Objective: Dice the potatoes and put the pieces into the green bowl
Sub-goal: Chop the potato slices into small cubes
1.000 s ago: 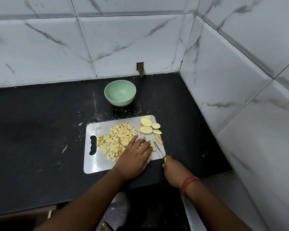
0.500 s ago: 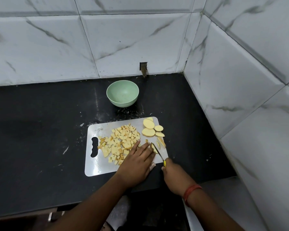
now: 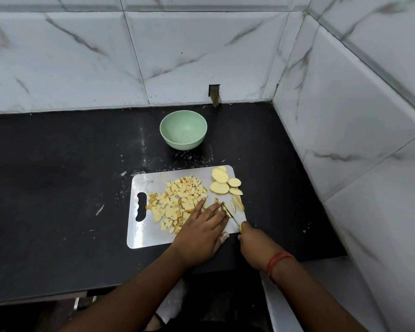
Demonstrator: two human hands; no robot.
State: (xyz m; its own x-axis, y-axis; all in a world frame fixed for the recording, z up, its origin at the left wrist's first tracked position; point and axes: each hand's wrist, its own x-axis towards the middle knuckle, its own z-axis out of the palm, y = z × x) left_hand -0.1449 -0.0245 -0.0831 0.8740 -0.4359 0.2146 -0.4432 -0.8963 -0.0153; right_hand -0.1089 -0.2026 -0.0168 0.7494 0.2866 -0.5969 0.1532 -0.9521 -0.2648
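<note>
One steel cutting board (image 3: 141, 233) lies on the black countertop (image 3: 58, 188), carrying one heap of diced potato pieces (image 3: 177, 200), too many to count, and five uncut potato slices (image 3: 219, 188) at its far right corner, with a few strips (image 3: 237, 203) just beside the blade. The left hand (image 3: 201, 233) rests flat, fingers extended and close together, fingertips holding down the potato being cut; the right hand (image 3: 254, 245) curls around the yellow handle of one knife (image 3: 230, 215). One green bowl (image 3: 183, 129), holding no potato, stands behind the board, apart from it.
</note>
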